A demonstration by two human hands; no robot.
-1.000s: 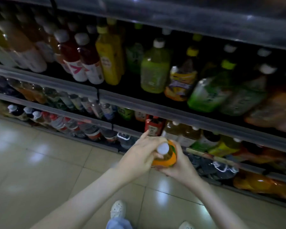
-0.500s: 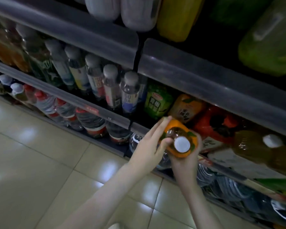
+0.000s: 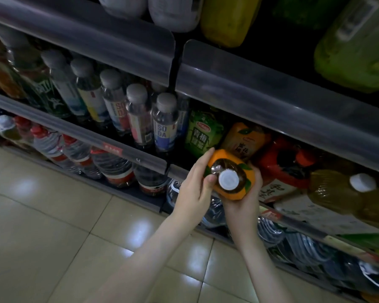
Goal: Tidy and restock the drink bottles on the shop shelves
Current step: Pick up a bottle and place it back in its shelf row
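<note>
Head view: two clear bottles with grey caps read "SODA" (image 3: 164,125) on the middle shelf (image 3: 127,153); beside them a green-labelled bottle (image 3: 202,133) carries Chinese characters, as does an orange-labelled one (image 3: 245,139). Since half a second ago the camera has closed in slightly, and the orange bottle (image 3: 228,179), white cap toward the lens, has edged nearer that shelf's front rail. The left hand (image 3: 195,189) presses its fingers along the bottle's side; the right hand (image 3: 242,203) cups it underneath. Red-capped water bottles (image 3: 79,154) fill the bottom shelf.
</note>
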